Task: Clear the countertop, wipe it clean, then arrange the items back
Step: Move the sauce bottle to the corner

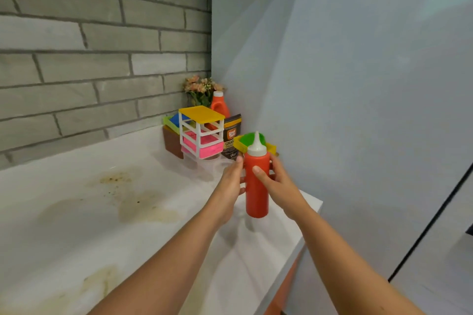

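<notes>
Two hands meet at one red plastic squeeze bottle in our head view. Our right hand clamps it, thumb across the front and fingers curled behind. Our left hand touches its left side, and we cannot tell whether it grips. Upright between both palms over the white stained countertop, the bottle is glossy and cylindrical, with a white cone-tipped cap.

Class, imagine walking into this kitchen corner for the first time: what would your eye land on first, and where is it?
The red squeeze bottle stands out first, gripped by the right hand with the left hand against its side, near the countertop right end. Next come the brownish stains spread over the white top on the left, and the yellow-topped rack with pink drawers in the far corner.
</notes>
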`<state>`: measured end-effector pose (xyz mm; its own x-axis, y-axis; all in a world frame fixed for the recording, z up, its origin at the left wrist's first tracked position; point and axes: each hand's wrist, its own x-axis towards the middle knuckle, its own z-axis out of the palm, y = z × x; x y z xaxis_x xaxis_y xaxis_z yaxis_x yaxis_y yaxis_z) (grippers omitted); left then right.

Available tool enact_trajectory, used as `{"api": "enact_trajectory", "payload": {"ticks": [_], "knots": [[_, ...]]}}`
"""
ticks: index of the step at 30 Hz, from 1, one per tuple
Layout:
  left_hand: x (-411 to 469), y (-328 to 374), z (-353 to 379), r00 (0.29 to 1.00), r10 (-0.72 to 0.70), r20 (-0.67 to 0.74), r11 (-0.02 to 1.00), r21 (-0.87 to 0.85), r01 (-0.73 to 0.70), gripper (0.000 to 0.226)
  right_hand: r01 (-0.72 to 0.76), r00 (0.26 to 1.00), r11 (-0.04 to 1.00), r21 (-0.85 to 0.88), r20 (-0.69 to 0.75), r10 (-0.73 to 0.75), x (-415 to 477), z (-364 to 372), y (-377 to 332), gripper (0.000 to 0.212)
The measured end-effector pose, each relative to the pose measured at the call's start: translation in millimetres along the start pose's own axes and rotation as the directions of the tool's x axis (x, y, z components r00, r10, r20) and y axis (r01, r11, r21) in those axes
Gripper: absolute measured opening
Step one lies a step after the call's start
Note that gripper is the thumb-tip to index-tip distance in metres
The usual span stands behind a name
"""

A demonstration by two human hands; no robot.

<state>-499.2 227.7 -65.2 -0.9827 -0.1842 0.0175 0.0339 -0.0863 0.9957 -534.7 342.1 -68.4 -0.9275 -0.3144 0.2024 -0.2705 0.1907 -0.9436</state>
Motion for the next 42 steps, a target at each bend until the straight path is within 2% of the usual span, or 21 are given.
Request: {"api": "enact_trajectory", "payload": {"ticks": [3,7,12,15,28,32,34,36,38,40,42], "knots": [[18,2,20,1.0,-0.001,0.012,1.0,-0.024,0.001,0.044,0.009,1.0,1.0,0.003,-0.002,-0.009,20,-22,13,0.054],[45,-4,47,1.0,-0.027,0.013,1.0,-0.007,0.027,0.049,0.022,1.0,1.0,0.004,-0.011,-0.022,45,-52,33,0.053],[66,-14,79,0.999,-0.027,0.027,1.0,-0.006,0.027,0.047,0.002,1.0,0.994,0.112,-0.024,0.0,74,-84,66,0.045],[77,-19,91,1.0,-0.02,0.021,0.999,-0.027,0.021,0.044,0.017,1.0,0.992,0.123,-0.017,-0.015,90,-92,79,0.043],[103,-40,104,0.995,-0.083,-0.053,0.996,-0.042,0.081,0.058,0.005,0.998,0.985,0.175,0.062,-0.016,116,-105,112,0.044],[104,-42,104,0.992,-0.088,-0.088,0.996,-0.038,0.085,0.058,0.031,0.996,0.991,0.13,0.08,-0.041,116,-106,109,0.047],[103,-39,103,0.988,-0.091,-0.125,0.996,-0.022,0.089,0.058,0.099,0.995,0.994,0.056,0.0,-0.099,115,-107,102,0.052],[101,-35,102,0.981,-0.087,-0.173,0.996,-0.01,0.086,0.058,0.232,0.952,0.971,-0.058,-0.192,-0.239,113,-107,90,0.054],[97,-30,98,0.971,-0.065,-0.229,0.998,-0.006,0.065,0.055,0.373,0.849,0.918,-0.137,-0.348,-0.397,108,-106,74,0.046],[90,-24,92,0.96,-0.028,-0.279,1.0,-0.005,0.027,0.051,0.481,0.765,0.858,-0.182,-0.391,-0.511,103,-99,58,0.033],[82,-19,81,0.942,-0.004,-0.336,1.0,-0.012,0.0,0.046,0.559,0.722,0.805,-0.199,-0.361,-0.59,97,-85,44,0.023]]}}
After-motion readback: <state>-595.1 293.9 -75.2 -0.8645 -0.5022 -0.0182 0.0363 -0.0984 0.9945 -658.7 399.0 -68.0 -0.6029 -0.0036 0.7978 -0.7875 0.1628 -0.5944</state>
